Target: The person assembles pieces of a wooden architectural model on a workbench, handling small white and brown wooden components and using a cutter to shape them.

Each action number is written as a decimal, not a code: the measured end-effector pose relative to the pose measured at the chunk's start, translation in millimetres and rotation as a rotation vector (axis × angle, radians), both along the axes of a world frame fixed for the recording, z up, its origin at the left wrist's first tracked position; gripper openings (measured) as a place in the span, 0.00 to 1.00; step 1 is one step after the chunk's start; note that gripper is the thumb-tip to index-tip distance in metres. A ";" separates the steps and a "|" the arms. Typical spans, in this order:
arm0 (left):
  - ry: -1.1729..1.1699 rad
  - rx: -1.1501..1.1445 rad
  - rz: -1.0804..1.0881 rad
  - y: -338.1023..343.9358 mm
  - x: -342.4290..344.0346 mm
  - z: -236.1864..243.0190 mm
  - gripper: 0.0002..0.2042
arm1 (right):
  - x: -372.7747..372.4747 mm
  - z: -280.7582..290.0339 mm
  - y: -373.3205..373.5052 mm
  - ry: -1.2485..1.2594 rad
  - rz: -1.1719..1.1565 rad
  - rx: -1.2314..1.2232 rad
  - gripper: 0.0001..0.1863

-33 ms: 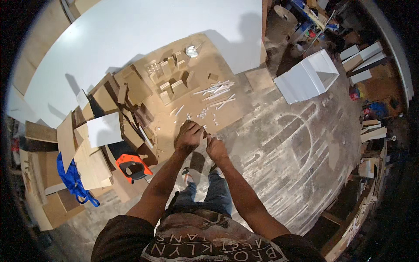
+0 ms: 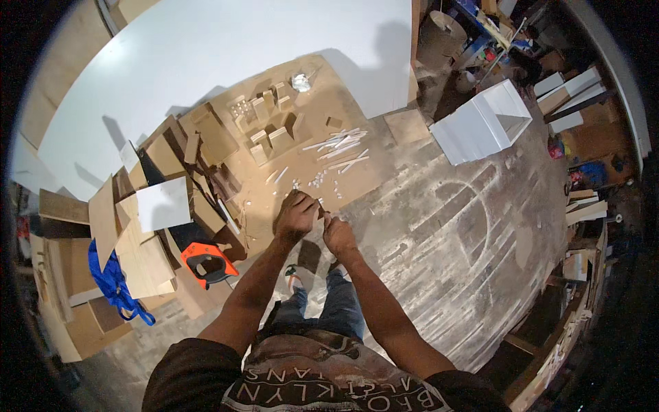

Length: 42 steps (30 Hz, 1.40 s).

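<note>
My left hand is closed at the near edge of a tan board, with a small dark piece just showing by its fingers. My right hand is closed beside and slightly below it, on something small that I cannot make out. Just beyond them lie small white bits and a pile of thin white sticks. Farther back on the board stand small pale wooden blocks, with a crumpled silvery lump near the far edge.
A large white panel spans the back. Stacked board offcuts, an orange-handled saw and a blue bag are at the left. A white box stands on the concrete floor at the right, with clutter along that side.
</note>
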<state>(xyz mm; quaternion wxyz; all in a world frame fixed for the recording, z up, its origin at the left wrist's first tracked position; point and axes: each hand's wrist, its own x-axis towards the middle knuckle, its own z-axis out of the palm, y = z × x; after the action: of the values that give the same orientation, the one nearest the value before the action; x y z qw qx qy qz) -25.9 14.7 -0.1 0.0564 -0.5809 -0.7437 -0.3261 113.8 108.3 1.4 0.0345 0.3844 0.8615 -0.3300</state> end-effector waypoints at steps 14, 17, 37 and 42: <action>-0.044 0.038 0.207 -15.0 5.1 11.1 0.08 | -2.0 20.4 -9.2 0.062 -0.021 -0.013 0.23; -0.071 0.025 0.212 -21.8 8.4 6.6 0.07 | 3.1 22.0 -9.0 0.154 -0.050 -0.008 0.23; -0.115 0.075 0.228 -26.3 15.3 1.7 0.07 | -34.6 -0.3 9.9 0.420 -0.277 0.149 0.11; -0.090 0.099 0.180 -8.7 21.6 11.3 0.06 | -32.0 -10.2 37.0 0.546 -0.261 0.226 0.12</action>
<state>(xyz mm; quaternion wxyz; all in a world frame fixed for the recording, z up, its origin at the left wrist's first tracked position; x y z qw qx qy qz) -4.3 6.1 11.2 0.0804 -0.4931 -0.7776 -0.3818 81.8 145.3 -8.8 -0.2834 0.3905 0.8135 -0.3246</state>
